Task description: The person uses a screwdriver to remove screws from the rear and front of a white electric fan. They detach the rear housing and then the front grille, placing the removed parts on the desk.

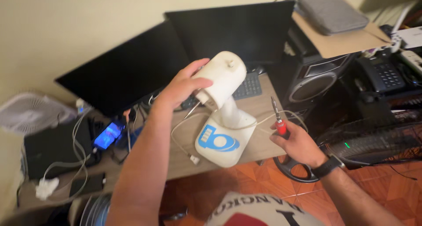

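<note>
My left hand [183, 85] grips the rounded motor housing of a white fan body [224, 111], which has no blades or guard. Its white base, with a blue round mark, rests on the front edge of the wooden desk [259, 103]. A white power cord [180, 138] loops from the base across the desk. My right hand [296, 142] holds a red-handled screwdriver [277, 116] upright, its metal tip pointing up, just right of the fan base. A black watch sits on that wrist.
Two dark monitors [184, 50] and a keyboard [248, 86] stand behind the fan. A black speaker [314, 78], a desk phone [382, 74] and a grey pouch [332, 10] lie to the right. A black fan guard [378, 140] leans lower right. A white fan [30, 111] and cables sit left.
</note>
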